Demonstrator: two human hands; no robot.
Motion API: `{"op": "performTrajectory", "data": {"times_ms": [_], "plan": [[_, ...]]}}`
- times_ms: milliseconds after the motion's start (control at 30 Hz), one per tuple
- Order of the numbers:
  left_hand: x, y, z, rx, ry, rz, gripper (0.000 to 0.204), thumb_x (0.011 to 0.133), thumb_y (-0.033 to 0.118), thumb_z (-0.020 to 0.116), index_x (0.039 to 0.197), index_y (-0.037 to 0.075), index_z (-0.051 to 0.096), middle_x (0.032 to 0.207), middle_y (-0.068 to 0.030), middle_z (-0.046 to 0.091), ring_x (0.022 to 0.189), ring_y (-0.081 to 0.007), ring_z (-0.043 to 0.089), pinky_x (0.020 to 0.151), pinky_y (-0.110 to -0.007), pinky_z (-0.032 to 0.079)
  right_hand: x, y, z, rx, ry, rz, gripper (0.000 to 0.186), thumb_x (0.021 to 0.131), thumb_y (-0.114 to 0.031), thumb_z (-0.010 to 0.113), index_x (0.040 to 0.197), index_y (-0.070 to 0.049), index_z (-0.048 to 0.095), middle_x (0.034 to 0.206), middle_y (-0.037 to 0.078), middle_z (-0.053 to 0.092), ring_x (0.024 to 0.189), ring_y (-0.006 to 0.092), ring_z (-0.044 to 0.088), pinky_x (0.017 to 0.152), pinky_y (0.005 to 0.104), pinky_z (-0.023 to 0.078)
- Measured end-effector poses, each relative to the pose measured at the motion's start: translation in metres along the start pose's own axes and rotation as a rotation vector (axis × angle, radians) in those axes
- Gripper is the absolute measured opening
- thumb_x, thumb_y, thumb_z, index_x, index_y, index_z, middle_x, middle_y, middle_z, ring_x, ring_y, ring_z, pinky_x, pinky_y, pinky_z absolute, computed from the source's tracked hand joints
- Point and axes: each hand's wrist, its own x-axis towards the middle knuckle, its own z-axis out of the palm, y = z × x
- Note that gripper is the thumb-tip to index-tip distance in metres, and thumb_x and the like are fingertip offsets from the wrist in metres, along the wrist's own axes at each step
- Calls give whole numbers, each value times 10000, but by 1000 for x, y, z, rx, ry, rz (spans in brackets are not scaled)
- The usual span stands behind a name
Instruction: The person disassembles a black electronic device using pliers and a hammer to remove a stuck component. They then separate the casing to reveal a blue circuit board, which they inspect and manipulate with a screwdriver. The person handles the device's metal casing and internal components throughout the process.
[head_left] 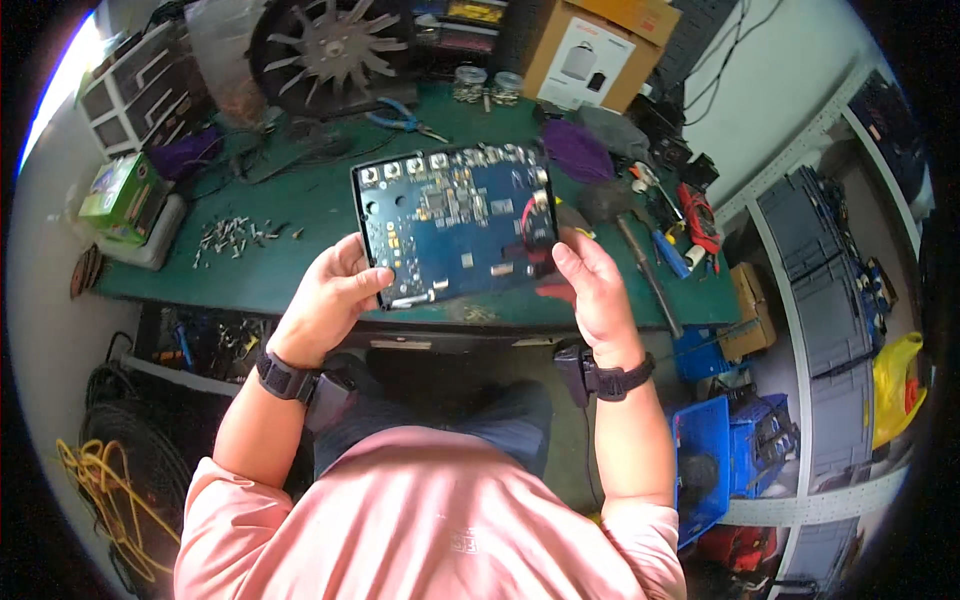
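A dark blue circuit board set in a shallow black frame is held up over the green workbench, its component side facing me. Round metal connectors line its far edge, and a red wire curves near its right side. My left hand grips the near left corner, thumb on top of the board and fingers underneath. At the right edge, my right hand has its thumb raised alongside the board; its fingers are blurred and partly hidden behind that edge, and it appears to support that side.
Loose screws lie on the workbench at left, blue-handled pliers behind the board. A hammer-like long-handled tool and a red cable bundle lie at right. A cardboard box stands at the back. Blue bins sit below right.
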Motion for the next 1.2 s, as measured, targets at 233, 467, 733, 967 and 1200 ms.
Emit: {"op": "performTrajectory", "data": {"times_ms": [233, 467, 733, 967, 1200], "plan": [[-26, -21, -42, 12, -10, -38, 485, 829, 97, 723, 1250, -47, 531, 1159, -82, 657, 1025, -138, 621, 894, -277, 484, 9, 22, 29, 69, -209, 80, 180, 961, -124, 597, 1093, -3, 618, 976, 44, 666, 837, 126, 640, 769, 272, 534], [-48, -3, -54, -178, 112, -25, 484, 872, 112, 534, 1313, -75, 464, 1130, -141, 650, 1019, -215, 643, 886, -373, 529, 0, 32, 81, 126, -174, 136, 211, 969, -174, 596, 1081, 1, 628, 1027, 49, 665, 878, 114, 609, 814, 289, 509], [-80, 7, -78, -131, 429, -53, 442, 879, 157, 494, 1265, -56, 506, 1006, -133, 670, 680, -187, 680, 507, -288, 550, -18, 46, 130, 247, -414, 326, 277, 969, -281, 599, 1137, -61, 601, 935, 5, 648, 752, 60, 607, 547, 196, 496], [-60, -7, -68, -36, 284, -17, 355, 931, 137, 573, 1228, -50, 520, 1022, -105, 673, 732, -144, 676, 574, -257, 555, -15, 57, 107, 143, -236, 115, 212, 914, -139, 643, 1059, 9, 598, 914, 62, 679, 775, 136, 653, 650, 278, 549], [-33, -19, -57, -39, 251, 126, 344, 931, 143, 609, 1213, -38, 534, 1087, -96, 661, 939, -168, 657, 838, -323, 539, -6, 17, 61, -270, -234, 83, 274, 917, -214, 670, 1038, 31, 645, 860, 51, 688, 730, 104, 621, 662, 284, 518]]}}
